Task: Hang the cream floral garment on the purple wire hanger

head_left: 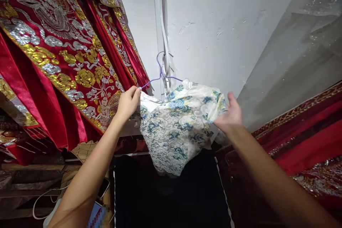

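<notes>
White wall behind, red embroidered robes (66,60) at 9 o'clock. Floral garment (176,128) hangs centre on purple wire hanger (162,73). Left hand (128,103) pinches the shoulder; right hand (229,115) spread, supporting the other side. Best kept level, seams squared on wire.

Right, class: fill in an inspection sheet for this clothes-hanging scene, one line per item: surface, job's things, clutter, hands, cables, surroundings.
Surface: nothing seen; work is in the air against a white wall.
Job's things: floral garment on a purple wire hanger, hooked by a white strip.
Clutter: phone on a wooden shelf, lower left.
Hands: left hand pinches the hanger's end; right hand touches the garment's side, open.
Cables: white cable, lower left.
Surroundings: red embroidered robes left, red fabric right.
</notes>
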{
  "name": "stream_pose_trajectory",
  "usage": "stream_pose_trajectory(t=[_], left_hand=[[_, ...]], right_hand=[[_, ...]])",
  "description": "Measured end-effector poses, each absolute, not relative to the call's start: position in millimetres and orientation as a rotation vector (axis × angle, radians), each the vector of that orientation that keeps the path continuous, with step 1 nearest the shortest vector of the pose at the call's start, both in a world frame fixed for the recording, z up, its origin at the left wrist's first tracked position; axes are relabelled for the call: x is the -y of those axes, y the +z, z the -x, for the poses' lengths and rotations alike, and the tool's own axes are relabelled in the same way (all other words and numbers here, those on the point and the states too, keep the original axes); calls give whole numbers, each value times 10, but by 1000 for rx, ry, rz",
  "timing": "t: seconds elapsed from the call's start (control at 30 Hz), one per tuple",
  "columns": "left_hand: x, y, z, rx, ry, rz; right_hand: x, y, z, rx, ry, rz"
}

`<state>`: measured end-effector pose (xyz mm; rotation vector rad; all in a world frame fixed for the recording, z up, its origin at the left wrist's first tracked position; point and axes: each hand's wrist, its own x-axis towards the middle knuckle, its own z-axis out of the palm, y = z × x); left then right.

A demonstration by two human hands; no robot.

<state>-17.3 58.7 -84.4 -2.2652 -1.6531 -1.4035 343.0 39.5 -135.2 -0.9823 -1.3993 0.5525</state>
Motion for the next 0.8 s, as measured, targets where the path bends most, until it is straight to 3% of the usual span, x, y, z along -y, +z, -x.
stream_pose_trajectory(t=[0.27,0.47,0.53,0.63,0.8], left_hand=[[-649,-670,14,1647,-1491,2189],[-534,-913,38,1615,-1791,2397],[-428,-1031,-9,1559,-1886,2522],[-213,-1111,-216,1399,-2061,2661],[202,-980,-685,1128,-2581,2818]], right_hand=[[-101,-588,-3250,1491,882,751],[218,-769,-2930,2139,1309,617],[209,-1011,-2890,2290,1100,817],[67,-1431,-2734,2300,514,1005],[-138,-1847,-2307,2217,-88,787]])
